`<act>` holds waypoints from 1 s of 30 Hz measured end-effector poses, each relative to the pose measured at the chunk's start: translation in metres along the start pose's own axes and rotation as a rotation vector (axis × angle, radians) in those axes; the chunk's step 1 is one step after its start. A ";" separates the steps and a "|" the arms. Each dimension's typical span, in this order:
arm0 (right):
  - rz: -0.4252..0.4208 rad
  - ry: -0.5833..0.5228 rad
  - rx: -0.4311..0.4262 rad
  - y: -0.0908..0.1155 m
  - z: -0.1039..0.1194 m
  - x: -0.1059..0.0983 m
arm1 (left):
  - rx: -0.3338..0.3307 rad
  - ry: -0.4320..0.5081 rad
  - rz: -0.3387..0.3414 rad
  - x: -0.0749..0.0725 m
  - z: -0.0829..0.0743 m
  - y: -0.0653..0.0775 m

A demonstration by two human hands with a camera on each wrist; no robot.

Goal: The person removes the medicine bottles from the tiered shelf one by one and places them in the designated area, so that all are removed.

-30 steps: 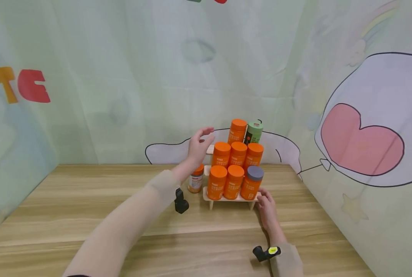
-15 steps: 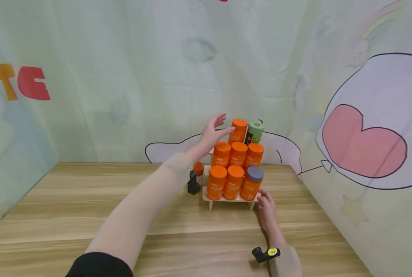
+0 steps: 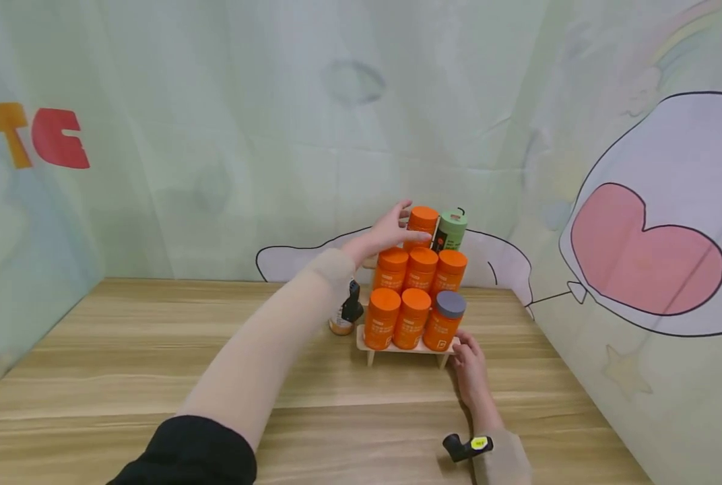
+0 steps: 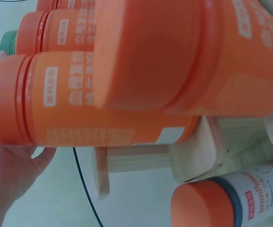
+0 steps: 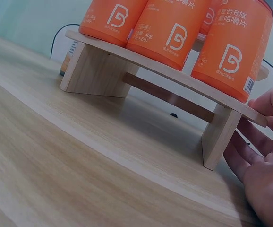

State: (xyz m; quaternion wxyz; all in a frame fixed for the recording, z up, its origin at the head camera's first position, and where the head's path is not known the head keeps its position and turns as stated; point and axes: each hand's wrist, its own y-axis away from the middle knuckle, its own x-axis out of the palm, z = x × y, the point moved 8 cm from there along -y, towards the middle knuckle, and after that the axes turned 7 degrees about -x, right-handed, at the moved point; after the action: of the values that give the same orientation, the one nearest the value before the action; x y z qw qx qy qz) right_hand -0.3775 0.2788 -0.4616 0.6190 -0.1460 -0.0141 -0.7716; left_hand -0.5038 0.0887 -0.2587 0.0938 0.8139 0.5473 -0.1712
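My left hand (image 3: 391, 228) grips the top of an orange supplement bottle (image 3: 421, 219) on the top tier of a small stepped wooden shelf (image 3: 361, 337). Its thumb lies across the front of that bottle, and some fingers are hidden behind it. Up close in the left wrist view, the bottle's orange cap (image 4: 6, 99) meets the hand (image 4: 4, 175). A green bottle (image 3: 452, 230) stands just right of it. My right hand (image 3: 471, 369) holds the right end of the lowest tier, with fingers (image 4: 44, 158) of the left hand visible only in the other wrist view.
Orange bottles (image 3: 423, 266) fill the middle tier. On the lowest tier stand two more (image 3: 382, 322) and one with a grey lid (image 3: 450, 306). Left of the shelf, an orange-capped bottle with a white label (image 3: 339, 325) stands on the wooden table (image 3: 173, 350). A printed curtain (image 3: 246, 135) hangs behind.
My left hand has moved right from beside the shelf to the top-tier orange bottle, and its fingers have closed around it. The right hand stays at the shelf's end.
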 end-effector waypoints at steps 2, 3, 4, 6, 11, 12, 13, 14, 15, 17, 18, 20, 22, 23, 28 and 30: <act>-0.004 0.003 0.001 0.001 0.000 0.000 | -0.011 -0.009 0.020 0.000 0.000 -0.001; -0.002 0.009 -0.002 0.002 0.000 0.000 | -0.015 -0.016 0.027 0.000 0.000 -0.001; -0.003 0.013 0.000 0.003 0.000 0.000 | -0.015 -0.025 0.031 0.000 -0.001 -0.002; -0.006 0.017 0.006 0.004 -0.001 -0.001 | -0.009 -0.054 0.035 0.001 -0.001 -0.003; -0.009 0.016 -0.005 0.004 0.000 0.000 | 0.030 -0.078 0.063 0.005 -0.004 -0.004; -0.009 0.014 -0.004 0.004 0.000 0.000 | 0.030 -0.076 0.063 0.005 -0.004 -0.004; -0.008 0.013 -0.006 0.004 0.000 0.000 | 0.027 -0.072 0.063 0.005 -0.003 -0.003; -0.003 0.014 -0.011 0.004 0.000 0.001 | 0.020 -0.072 0.059 0.005 -0.002 -0.003; -0.003 0.013 -0.010 0.003 0.000 0.001 | 0.011 -0.073 0.053 0.004 -0.001 -0.003; -0.005 0.007 0.002 0.004 0.000 0.002 | -0.006 -0.078 0.043 0.003 0.001 -0.003; -0.005 0.009 0.003 0.004 -0.001 0.002 | -0.015 -0.079 0.040 0.003 0.002 -0.003; -0.006 0.017 0.006 0.005 -0.001 0.002 | -0.023 -0.075 0.039 0.002 0.003 -0.002; -0.009 0.020 0.017 0.006 -0.002 0.002 | -0.031 -0.060 0.036 0.002 0.004 -0.001; -0.005 0.026 0.016 0.006 -0.002 0.003 | -0.035 -0.047 0.032 0.001 0.005 -0.001; 0.004 0.027 0.019 0.006 -0.002 0.004 | -0.052 0.011 0.016 -0.003 0.007 0.000; 0.004 0.022 0.020 0.005 -0.002 0.005 | -0.059 0.029 0.009 -0.004 0.008 0.001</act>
State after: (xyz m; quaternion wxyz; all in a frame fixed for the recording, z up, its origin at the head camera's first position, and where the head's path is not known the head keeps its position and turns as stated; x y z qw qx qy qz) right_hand -0.3740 0.2727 -0.4637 0.6221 -0.1312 -0.0147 -0.7717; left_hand -0.5060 0.0823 -0.2642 0.1105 0.8157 0.5495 -0.1428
